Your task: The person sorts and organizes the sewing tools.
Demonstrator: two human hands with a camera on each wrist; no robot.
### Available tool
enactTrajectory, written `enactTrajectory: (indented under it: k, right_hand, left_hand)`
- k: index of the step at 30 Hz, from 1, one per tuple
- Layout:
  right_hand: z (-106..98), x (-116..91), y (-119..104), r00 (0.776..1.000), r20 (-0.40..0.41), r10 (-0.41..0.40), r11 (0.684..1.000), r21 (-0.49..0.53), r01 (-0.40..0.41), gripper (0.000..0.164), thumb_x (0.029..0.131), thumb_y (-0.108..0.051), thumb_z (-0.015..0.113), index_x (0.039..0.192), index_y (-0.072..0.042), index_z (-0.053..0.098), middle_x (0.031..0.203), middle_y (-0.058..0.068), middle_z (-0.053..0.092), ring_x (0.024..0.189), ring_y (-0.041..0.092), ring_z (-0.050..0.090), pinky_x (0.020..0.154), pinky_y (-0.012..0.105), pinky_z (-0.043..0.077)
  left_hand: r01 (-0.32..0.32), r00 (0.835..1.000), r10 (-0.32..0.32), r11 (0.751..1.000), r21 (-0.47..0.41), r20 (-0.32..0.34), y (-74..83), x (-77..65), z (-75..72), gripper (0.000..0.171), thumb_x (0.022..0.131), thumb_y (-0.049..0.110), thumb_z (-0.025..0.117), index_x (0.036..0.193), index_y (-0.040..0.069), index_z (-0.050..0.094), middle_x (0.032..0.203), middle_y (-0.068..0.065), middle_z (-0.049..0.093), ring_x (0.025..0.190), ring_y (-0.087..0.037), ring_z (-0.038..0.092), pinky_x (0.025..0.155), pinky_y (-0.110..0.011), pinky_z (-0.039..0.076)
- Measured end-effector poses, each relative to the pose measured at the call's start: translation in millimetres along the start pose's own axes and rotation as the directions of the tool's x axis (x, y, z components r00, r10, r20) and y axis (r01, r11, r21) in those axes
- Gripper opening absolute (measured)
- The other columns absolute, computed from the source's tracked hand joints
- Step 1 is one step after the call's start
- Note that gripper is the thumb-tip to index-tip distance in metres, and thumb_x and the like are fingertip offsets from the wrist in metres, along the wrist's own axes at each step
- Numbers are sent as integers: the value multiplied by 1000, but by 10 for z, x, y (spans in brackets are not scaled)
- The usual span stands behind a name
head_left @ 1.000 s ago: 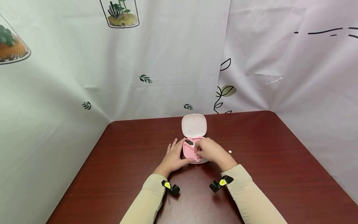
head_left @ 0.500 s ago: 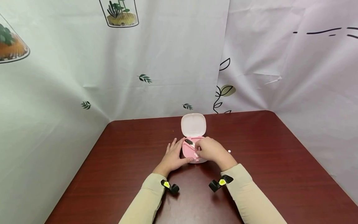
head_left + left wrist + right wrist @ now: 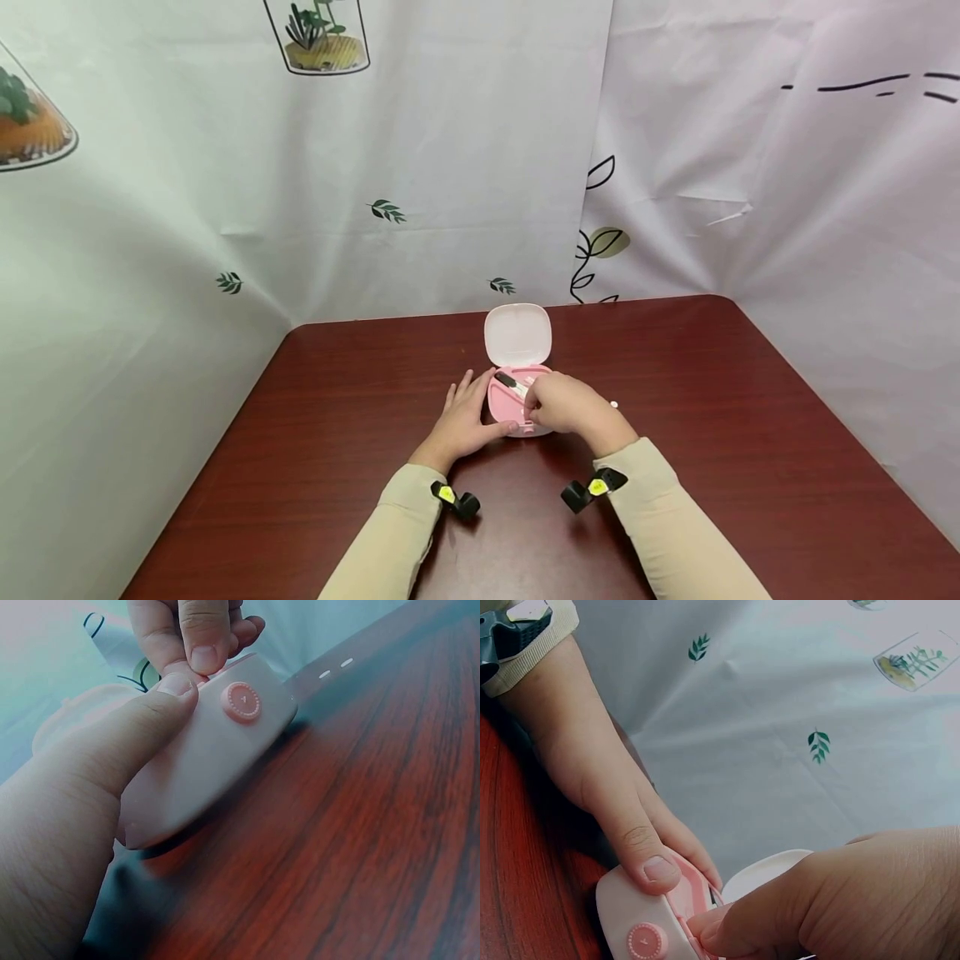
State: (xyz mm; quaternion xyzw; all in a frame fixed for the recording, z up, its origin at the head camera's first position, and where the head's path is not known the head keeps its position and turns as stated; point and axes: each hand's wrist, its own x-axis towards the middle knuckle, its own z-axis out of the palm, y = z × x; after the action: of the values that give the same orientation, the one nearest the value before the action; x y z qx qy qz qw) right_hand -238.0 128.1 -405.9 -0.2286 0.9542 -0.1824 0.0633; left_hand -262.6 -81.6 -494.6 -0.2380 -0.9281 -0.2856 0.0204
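Note:
A small pink-and-white pill case [image 3: 507, 407] stands with its white lid [image 3: 517, 334] up. A round pink dial [image 3: 242, 702] marks its front wall. My left hand [image 3: 465, 421] steadies it from the left, with straight fingers along the side and the thumb on the front rim. My right hand [image 3: 567, 403] reaches in from the right, fingers bent down. In the left wrist view its thumb and fingertips meet at the front rim; I cannot tell what lies between them. A dark-and-white strip [image 3: 507, 381] lies slanted across the inside. Two white pills [image 3: 335, 669] lie on the table beyond.
The dark red wooden table [image 3: 360, 400] runs back to a pale printed cloth [image 3: 450, 167] hung behind it and at the sides. Black wrist cameras [image 3: 459, 501] sit on both sleeves. One white pill [image 3: 614, 405] shows just behind the right wrist.
My right hand has shifted slightly to the right over the case, and more of the white end of the strip shows. The left hand stays in place.

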Motion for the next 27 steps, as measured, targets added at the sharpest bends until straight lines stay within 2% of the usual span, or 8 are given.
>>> enactTrajectory:
  k: [19, 27]
  right_hand:
    - [-26, -33, 8, 999, 28, 23, 999, 28, -24, 16, 85, -6, 72, 72, -16, 75, 65, -8, 61, 62, 14, 55, 62, 32, 49]
    - [-47, -47, 7, 1000, 26, 8, 1000, 16, -8, 15, 84, -6, 72, 72, -15, 75, 64, -8, 61, 62, 13, 54, 62, 32, 49]
  left_hand:
    - [4, 1000, -4, 1000, 4, 0, 2, 6, 9, 101, 83, 65, 68, 160, 13, 29, 162, -5, 35, 154, -36, 15, 121, -61, 7]
    - [5, 1000, -5, 1000, 1, 1, 16, 3, -6, 101, 83, 65, 68, 160, 13, 29, 162, -5, 35, 154, -37, 16, 121, -61, 7]
